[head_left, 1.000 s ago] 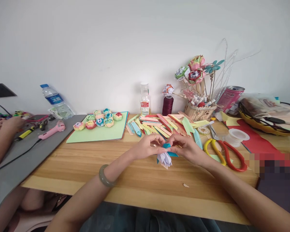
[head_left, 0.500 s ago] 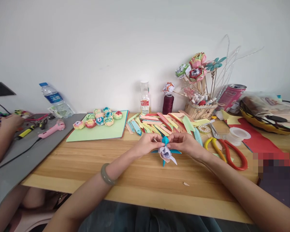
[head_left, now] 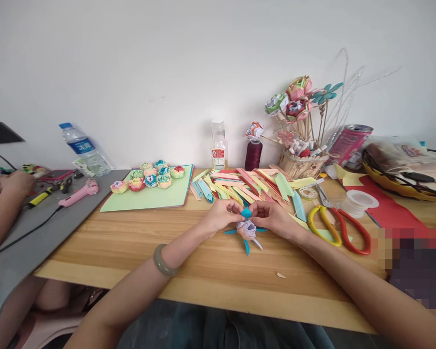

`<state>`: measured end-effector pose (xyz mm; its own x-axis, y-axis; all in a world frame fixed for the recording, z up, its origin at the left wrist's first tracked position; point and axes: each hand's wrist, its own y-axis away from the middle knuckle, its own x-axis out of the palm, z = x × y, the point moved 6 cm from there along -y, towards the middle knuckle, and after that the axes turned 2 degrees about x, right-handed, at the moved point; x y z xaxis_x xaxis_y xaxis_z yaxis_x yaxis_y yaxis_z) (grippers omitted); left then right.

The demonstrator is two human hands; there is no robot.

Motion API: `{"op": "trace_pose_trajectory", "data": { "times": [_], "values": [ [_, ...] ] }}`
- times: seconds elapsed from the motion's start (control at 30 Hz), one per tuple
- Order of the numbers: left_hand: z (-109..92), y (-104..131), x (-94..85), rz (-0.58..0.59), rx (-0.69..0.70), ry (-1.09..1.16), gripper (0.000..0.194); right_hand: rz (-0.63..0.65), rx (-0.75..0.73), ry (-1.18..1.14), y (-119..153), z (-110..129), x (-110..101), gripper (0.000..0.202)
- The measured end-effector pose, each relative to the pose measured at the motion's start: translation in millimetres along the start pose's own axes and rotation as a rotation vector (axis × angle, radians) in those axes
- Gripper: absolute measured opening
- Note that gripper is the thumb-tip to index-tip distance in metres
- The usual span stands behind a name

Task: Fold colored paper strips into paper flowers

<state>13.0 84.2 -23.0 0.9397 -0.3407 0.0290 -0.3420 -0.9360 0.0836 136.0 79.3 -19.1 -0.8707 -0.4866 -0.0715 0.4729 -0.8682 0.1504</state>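
Between my hands is a small paper flower [head_left: 247,230] with pale lilac petals and blue paper strips sticking out around it. My left hand [head_left: 224,214] pinches a folded blue petal at the flower's far side. From the other side, my right hand [head_left: 272,218] grips the same blue petal with thumb and fingers. Just beyond my hands lies a heap of folded paper strips [head_left: 236,184] in many colours. Yellow and red-handled scissors [head_left: 343,230] rest to the right of my right hand.
Finished paper flowers [head_left: 150,180] sit on a green sheet [head_left: 156,198] at the left. A basket of flowers [head_left: 301,162], a thread spool [head_left: 253,155] and a clear bottle [head_left: 219,145] stand by the wall. A co-worker's hands [head_left: 18,186] are at far left, near a pink glue gun [head_left: 79,192].
The flower has turned and tilted slightly, showing more of its lilac petals. Both hands keep their pinch on the blue petal, with small finger shifts.
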Motion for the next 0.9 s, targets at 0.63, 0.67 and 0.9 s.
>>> {"op": "trace_pose_trajectory", "data": {
  "times": [0.63, 0.67, 0.9],
  "values": [
    [-12.7, 4.4, 3.7, 0.050, 0.010, 0.162, 0.023, -0.016, -0.023, 0.019, 4.6, 11.8, -2.7, 0.031],
    [-12.9, 5.1, 4.1, 0.060, 0.000, 0.176, 0.022, -0.023, -0.035, 0.022, 6.4, 14.9, -1.9, 0.031],
    [-22.2, 11.1, 7.7, 0.186, 0.058, 0.382, 0.017, -0.062, -0.140, -0.038, 20.9, 37.7, 1.5, 0.020]
  ]
}}
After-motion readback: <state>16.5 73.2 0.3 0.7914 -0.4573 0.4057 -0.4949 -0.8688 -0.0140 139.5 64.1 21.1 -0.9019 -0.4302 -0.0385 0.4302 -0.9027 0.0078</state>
